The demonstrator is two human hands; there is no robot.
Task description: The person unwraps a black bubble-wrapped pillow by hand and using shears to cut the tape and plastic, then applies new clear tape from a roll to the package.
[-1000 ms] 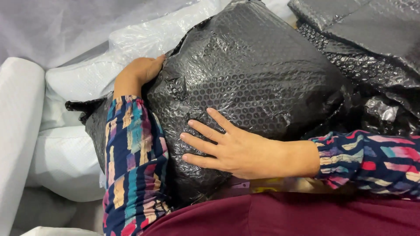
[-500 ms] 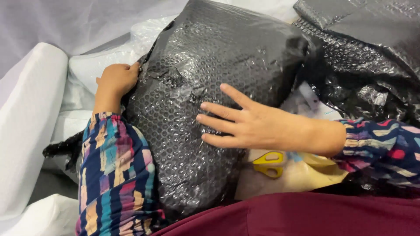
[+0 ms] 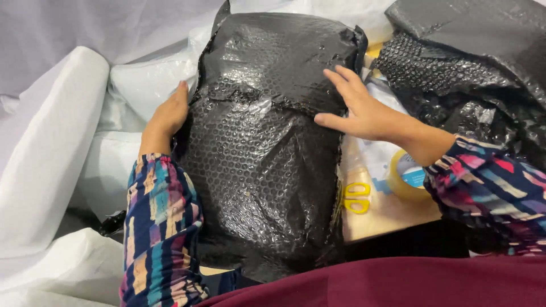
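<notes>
Seen from the head camera, one large bundle (image 3: pixel 267 153) wrapped in black bubble film fills the middle of the frame; its skin is glossy and dimpled with small round cells, smoother and more crinkled across the upper third where a flap of the film folds over. The bundle is a rounded oblong, its long axis running from the person's lap away toward the top of the frame, the narrower folded end pointing away. The left hand (image 3: pixel 168 113) lies flat against the bundle's left edge, fingers straight and together, pressing the film without closing round it. The right hand (image 3: pixel 358 111) rests on the bundle's upper right edge, fingers spread and open, palm down on the wrap, gripping nothing. Both arms wear sleeves of soft cloth printed in many-coloured stripes. Right of the bundle lies a second heap of black bubble film (image 3: pixel 466 74), loose and rumpled, touching nothing of the hands. Just beside the bundle's right flank, on a pale tan surface (image 3: pixel 387 216), sit one pair of scissors with yellow handles (image 3: pixel 357 197), partly tucked under the bundle's edge, and one roll of clear tape (image 3: pixel 406 173) near the right wrist. Left of the bundle are white, smooth plastic sheets and padded rolls (image 3: pixel 51 153), several of them overlapping. Below the bundle a dark red cloth (image 3: pixel 398 284) crosses the frame.
</notes>
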